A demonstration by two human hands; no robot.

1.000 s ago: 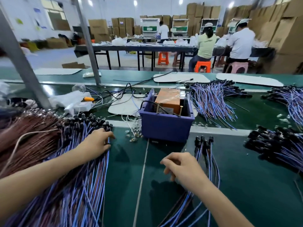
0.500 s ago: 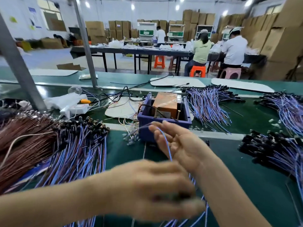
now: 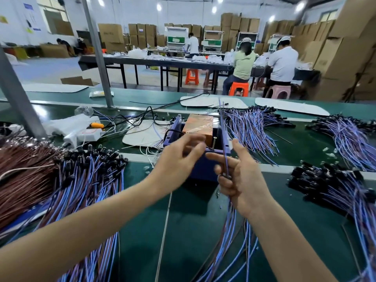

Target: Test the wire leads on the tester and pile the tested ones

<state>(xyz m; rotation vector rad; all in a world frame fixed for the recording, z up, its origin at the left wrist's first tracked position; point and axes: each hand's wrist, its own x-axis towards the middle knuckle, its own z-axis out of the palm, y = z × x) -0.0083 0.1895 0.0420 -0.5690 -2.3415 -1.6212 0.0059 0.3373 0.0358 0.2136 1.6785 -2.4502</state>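
Inside, blue bin [image 3: 203,168] holds tester [image 3: 198,124]

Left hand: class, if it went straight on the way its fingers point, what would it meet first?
Probably the right hand, its forefinger just ahead of the left hand, then the wire lead it holds upright. The blue bin lies behind them, though depth is unclear.

Right hand [image 3: 242,180] higher, lead [image 3: 222,123] seemingly upright.

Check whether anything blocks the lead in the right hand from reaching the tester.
Only the left hand, raised before the blue bin, covering the near edge of the tester. The right hand holds the lead beside it.
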